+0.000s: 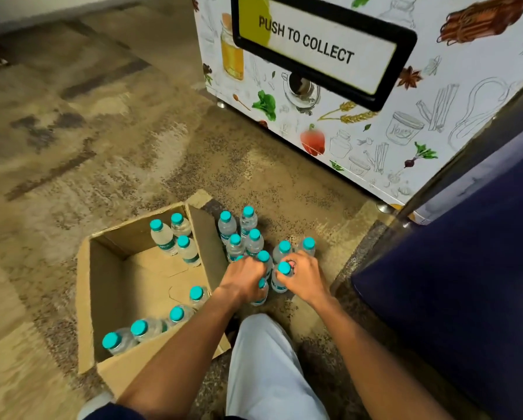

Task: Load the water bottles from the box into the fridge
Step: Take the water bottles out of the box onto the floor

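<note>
I have both hands down in the cluster of small clear plastic water bottles with teal caps (248, 234) that stands on the mottled brown carpet (133, 153), just beside the open brown cardboard box (114, 298). My left hand (245, 278) is curled round the neck of one bottle, its teal cap just showing under the fingers, and it may have a second tucked against it, though I cannot tell that for sure. My right hand (304, 275) pinches another bottle just under its cap, fingers closed round the neck. Seven bottles are left in the box, three upright at the far corner and four along the near side; the rest stand in the floor group between the box and the dark blue fridge door (454, 283) at my right. Behind them is a white cabinet printed with food drawings (375, 122), with a flap reading PUSH TO COLLECT. The step, as I judge it, is lifting a handful to carry into the fridge. To do it well I would take the grip lower on the shoulders rather than on the caps, lift straight up so the close neighbours are not toppled, and carry only as many as each hand can hold firmly.
</note>
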`<state>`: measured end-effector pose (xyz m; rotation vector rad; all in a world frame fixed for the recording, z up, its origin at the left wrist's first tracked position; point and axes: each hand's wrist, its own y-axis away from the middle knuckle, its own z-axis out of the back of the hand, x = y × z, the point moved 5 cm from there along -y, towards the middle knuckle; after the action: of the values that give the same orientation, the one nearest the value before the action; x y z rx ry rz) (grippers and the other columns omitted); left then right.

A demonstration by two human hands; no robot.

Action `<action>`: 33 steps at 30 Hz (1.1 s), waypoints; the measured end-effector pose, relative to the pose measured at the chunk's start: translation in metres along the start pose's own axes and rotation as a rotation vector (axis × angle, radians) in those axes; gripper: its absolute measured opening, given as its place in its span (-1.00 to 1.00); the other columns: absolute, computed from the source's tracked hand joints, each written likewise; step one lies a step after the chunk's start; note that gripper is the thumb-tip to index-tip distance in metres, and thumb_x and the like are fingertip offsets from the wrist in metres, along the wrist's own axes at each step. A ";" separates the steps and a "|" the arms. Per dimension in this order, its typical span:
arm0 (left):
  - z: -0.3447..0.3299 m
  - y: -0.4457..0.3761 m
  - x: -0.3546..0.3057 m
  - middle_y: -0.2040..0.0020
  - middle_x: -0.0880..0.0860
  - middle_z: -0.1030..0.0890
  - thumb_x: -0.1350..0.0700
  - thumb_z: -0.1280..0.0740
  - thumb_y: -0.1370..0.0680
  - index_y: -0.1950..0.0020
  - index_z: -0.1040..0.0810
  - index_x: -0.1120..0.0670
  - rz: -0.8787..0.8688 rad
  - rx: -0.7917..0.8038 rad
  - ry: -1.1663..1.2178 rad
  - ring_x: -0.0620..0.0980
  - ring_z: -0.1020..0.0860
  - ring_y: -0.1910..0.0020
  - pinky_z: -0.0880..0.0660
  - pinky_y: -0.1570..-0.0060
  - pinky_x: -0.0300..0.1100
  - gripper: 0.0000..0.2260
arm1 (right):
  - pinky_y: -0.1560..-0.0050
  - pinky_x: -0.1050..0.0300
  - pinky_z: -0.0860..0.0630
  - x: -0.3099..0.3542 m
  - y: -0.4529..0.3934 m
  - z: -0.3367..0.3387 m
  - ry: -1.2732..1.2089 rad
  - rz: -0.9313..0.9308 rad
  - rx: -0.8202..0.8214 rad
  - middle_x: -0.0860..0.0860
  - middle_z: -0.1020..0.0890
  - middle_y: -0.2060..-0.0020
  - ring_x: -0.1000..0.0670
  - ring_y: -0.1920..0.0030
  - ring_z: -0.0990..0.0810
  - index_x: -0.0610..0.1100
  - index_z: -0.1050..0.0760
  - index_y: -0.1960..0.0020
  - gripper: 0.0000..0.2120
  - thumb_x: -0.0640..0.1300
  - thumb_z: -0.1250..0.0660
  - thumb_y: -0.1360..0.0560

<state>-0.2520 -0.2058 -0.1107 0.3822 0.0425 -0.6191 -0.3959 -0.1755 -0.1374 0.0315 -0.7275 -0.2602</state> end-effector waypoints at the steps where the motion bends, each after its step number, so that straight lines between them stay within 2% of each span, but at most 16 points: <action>1: -0.005 -0.001 0.002 -0.08 0.17 -0.61 -0.01 -0.36 -0.48 -0.11 -0.55 0.14 0.011 0.009 0.001 0.18 -0.57 -0.06 -0.53 0.01 -0.06 -0.71 | 0.11 0.14 -0.46 -0.004 0.000 -0.004 0.000 -0.013 0.002 -0.11 -0.61 0.13 -0.07 0.13 -0.58 -0.19 -0.65 0.04 -0.78 -0.17 -0.50 -0.33; 7: -0.026 -0.006 0.014 -0.11 0.16 -0.60 -0.03 -0.37 -0.48 -0.15 -0.55 0.12 0.072 0.047 0.012 0.17 -0.56 -0.10 -0.53 -0.03 -0.04 -0.68 | 0.03 0.02 -0.57 -0.019 -0.002 -0.027 0.030 -0.063 0.035 -0.07 -0.60 0.06 -0.07 0.08 -0.60 -0.09 -0.64 0.00 -0.73 -0.06 -0.51 -0.32; 12: -0.028 -0.007 0.018 -0.15 0.14 -0.58 -0.04 -0.40 -0.49 -0.20 -0.52 0.11 0.126 0.053 0.048 0.15 -0.55 -0.13 -0.53 -0.07 -0.05 -0.64 | -0.04 0.01 -0.54 -0.021 -0.002 -0.029 0.046 -0.101 0.021 -0.06 -0.56 0.02 -0.09 -0.01 -0.56 -0.08 -0.63 -0.06 -0.74 -0.09 -0.47 -0.37; 16: -0.020 -0.002 0.019 -0.17 0.14 -0.57 -0.18 -0.35 -0.50 -0.23 -0.50 0.09 0.116 0.011 0.059 0.15 -0.54 -0.15 -0.51 -0.08 -0.02 -0.56 | -0.22 -0.05 -0.43 -0.010 -0.005 -0.026 0.129 -0.067 -0.003 -0.02 -0.55 -0.10 -0.07 -0.18 -0.47 -0.03 -0.61 -0.14 -0.67 -0.02 -0.48 -0.39; 18: -0.010 0.004 0.023 -0.16 0.14 -0.56 -0.22 -0.30 -0.52 -0.21 -0.50 0.08 0.112 -0.043 0.080 0.16 -0.55 -0.14 -0.51 -0.04 -0.01 -0.57 | -0.21 -0.07 -0.41 0.004 -0.007 -0.024 0.152 -0.006 -0.045 -0.01 -0.55 -0.09 -0.08 -0.18 -0.46 -0.02 -0.62 -0.10 -0.69 0.00 -0.48 -0.38; 21: 0.006 0.014 0.037 -0.13 0.15 -0.58 -0.19 -0.25 -0.55 -0.16 -0.52 0.07 0.130 -0.094 0.072 0.18 -0.57 -0.10 -0.50 0.03 -0.03 -0.62 | -0.09 -0.05 -0.47 0.031 -0.008 -0.028 0.122 0.125 -0.088 -0.02 -0.57 0.00 -0.13 -0.07 -0.53 -0.05 -0.63 -0.02 -0.73 0.01 -0.46 -0.35; 27: 0.013 0.050 0.097 -0.10 0.15 -0.61 -0.13 -0.28 -0.53 -0.09 -0.55 0.08 0.246 -0.048 0.085 0.19 -0.57 -0.09 -0.53 -0.01 -0.03 -0.69 | -0.06 -0.08 -0.47 0.104 0.000 -0.061 0.133 0.341 -0.002 -0.02 -0.59 -0.03 -0.12 -0.10 -0.54 -0.04 -0.61 -0.07 -0.68 0.07 -0.41 -0.38; 30: 0.004 0.073 0.125 -0.11 0.12 -0.60 -0.19 -0.30 -0.51 -0.09 -0.54 0.06 0.308 0.019 0.068 0.16 -0.57 -0.08 -0.53 0.01 -0.04 -0.65 | -0.21 -0.09 -0.37 0.133 0.009 -0.085 0.225 0.402 0.176 0.00 -0.53 -0.13 -0.08 -0.21 -0.45 0.00 -0.54 -0.22 -0.61 0.08 -0.42 -0.43; 33: -0.012 0.093 0.141 -0.13 0.11 -0.58 -0.24 -0.32 -0.49 -0.13 -0.53 0.05 0.343 0.104 0.036 0.13 -0.56 -0.08 -0.50 0.00 -0.04 -0.59 | -0.26 -0.08 -0.31 0.150 0.019 -0.109 0.366 0.405 0.314 0.04 -0.48 -0.22 -0.08 -0.27 -0.38 0.06 -0.45 -0.33 -0.52 0.09 -0.42 -0.44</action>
<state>-0.0828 -0.2110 -0.1126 0.4888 -0.0207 -0.2756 -0.2120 -0.2010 -0.1190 0.2223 -0.3907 0.2457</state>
